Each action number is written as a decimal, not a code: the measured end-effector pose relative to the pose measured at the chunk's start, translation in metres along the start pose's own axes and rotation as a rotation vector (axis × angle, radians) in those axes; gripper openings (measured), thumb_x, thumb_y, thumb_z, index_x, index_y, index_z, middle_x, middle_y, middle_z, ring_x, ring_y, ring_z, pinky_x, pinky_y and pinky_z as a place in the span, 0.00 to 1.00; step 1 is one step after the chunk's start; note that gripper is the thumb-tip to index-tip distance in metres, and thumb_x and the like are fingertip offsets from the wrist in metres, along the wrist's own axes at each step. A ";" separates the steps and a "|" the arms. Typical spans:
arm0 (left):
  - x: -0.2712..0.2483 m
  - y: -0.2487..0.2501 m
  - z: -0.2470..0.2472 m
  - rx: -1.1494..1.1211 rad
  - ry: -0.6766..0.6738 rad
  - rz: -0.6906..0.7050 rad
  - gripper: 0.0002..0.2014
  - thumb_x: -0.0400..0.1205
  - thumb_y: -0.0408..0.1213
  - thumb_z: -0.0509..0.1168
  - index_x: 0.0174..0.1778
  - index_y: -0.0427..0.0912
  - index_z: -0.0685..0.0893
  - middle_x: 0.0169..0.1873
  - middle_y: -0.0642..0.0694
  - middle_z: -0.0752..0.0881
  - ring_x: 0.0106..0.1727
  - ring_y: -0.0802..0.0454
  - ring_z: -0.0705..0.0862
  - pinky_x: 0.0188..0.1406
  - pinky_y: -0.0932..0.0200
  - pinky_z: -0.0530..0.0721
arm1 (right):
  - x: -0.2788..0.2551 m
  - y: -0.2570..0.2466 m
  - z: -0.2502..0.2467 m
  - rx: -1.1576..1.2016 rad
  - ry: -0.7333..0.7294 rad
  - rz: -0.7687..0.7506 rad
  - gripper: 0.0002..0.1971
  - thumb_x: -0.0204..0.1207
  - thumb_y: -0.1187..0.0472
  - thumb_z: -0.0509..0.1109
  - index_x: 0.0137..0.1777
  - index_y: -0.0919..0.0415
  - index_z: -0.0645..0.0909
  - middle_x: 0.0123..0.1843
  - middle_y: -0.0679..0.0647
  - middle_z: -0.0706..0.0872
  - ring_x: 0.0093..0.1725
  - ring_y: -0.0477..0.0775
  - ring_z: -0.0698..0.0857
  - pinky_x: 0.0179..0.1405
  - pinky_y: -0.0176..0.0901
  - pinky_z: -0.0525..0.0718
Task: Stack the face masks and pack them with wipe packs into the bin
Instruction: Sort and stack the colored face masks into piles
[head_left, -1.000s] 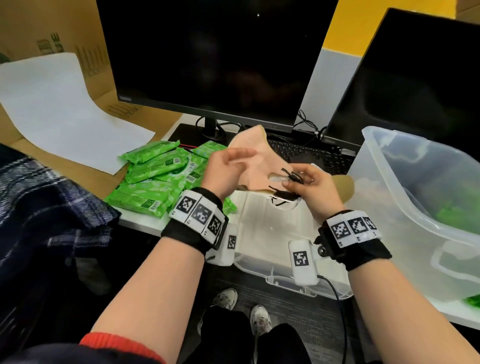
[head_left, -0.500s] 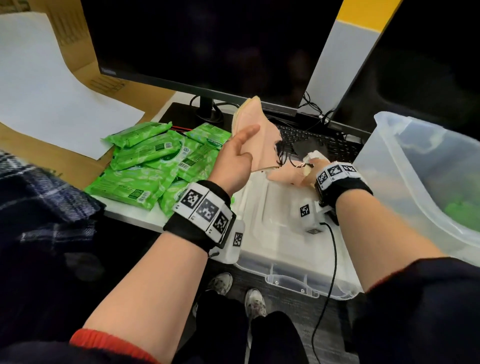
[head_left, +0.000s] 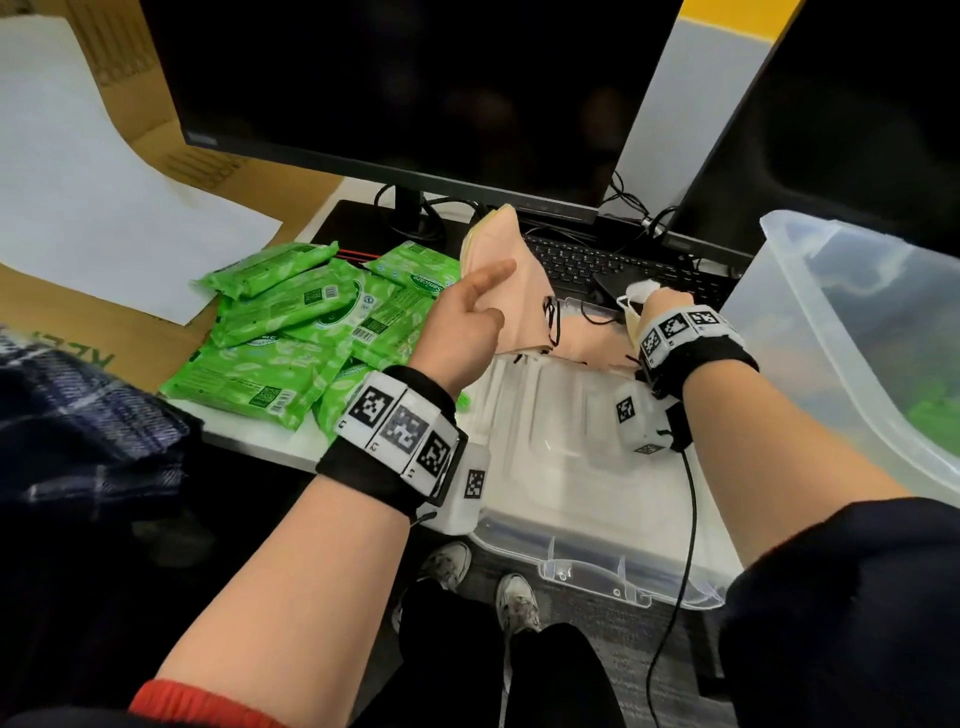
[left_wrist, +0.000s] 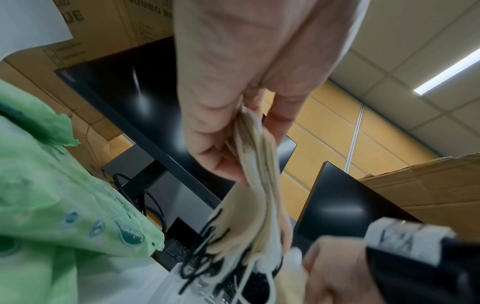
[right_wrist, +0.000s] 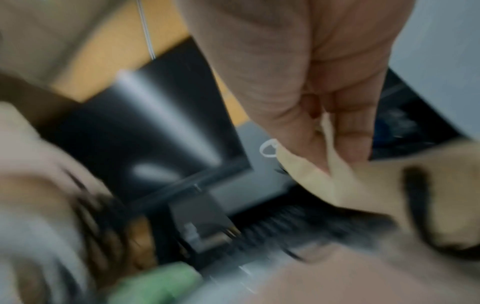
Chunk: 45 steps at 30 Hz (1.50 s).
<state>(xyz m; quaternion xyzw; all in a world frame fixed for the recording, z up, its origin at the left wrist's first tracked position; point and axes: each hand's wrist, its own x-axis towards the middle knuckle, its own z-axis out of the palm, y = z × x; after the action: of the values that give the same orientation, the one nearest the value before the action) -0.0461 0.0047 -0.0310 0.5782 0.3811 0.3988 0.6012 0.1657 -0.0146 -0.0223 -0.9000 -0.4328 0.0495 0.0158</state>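
Reaching further forward, right hand (head_left: 655, 306) pinches one soft mask (right_wrist: 337, 185) — left hand (head_left: 465, 325) grips fanned peach masks (head_left: 511, 291).

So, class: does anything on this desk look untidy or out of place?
Yes. The green wipe packs lie in a loose, overlapping heap left of the bin lid, none squared up. The masks' black ear loops hang tangled from the stack of masks.
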 end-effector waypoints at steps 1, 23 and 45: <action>0.000 0.000 -0.001 -0.010 0.003 -0.010 0.27 0.78 0.18 0.53 0.70 0.44 0.76 0.69 0.47 0.76 0.71 0.48 0.75 0.72 0.50 0.73 | 0.002 -0.004 -0.004 0.068 0.017 0.023 0.13 0.80 0.62 0.60 0.63 0.62 0.76 0.58 0.63 0.83 0.53 0.65 0.82 0.46 0.47 0.76; -0.056 0.020 0.007 -0.277 -0.010 0.138 0.36 0.54 0.45 0.80 0.59 0.35 0.83 0.52 0.38 0.89 0.56 0.41 0.87 0.53 0.41 0.86 | -0.131 -0.043 -0.041 0.955 0.083 -0.521 0.19 0.69 0.55 0.55 0.44 0.57 0.88 0.47 0.48 0.89 0.53 0.47 0.84 0.57 0.40 0.77; -0.044 0.009 -0.004 -0.066 0.053 0.160 0.20 0.80 0.20 0.56 0.49 0.49 0.86 0.53 0.47 0.84 0.53 0.57 0.79 0.57 0.64 0.77 | -0.119 -0.020 -0.041 1.195 0.279 -0.454 0.17 0.64 0.73 0.68 0.39 0.47 0.76 0.43 0.54 0.83 0.42 0.54 0.82 0.44 0.49 0.82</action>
<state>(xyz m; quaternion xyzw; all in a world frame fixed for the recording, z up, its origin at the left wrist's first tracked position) -0.0677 -0.0344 -0.0218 0.5759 0.3360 0.4732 0.5758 0.0804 -0.0949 0.0286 -0.6204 -0.5038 0.1600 0.5794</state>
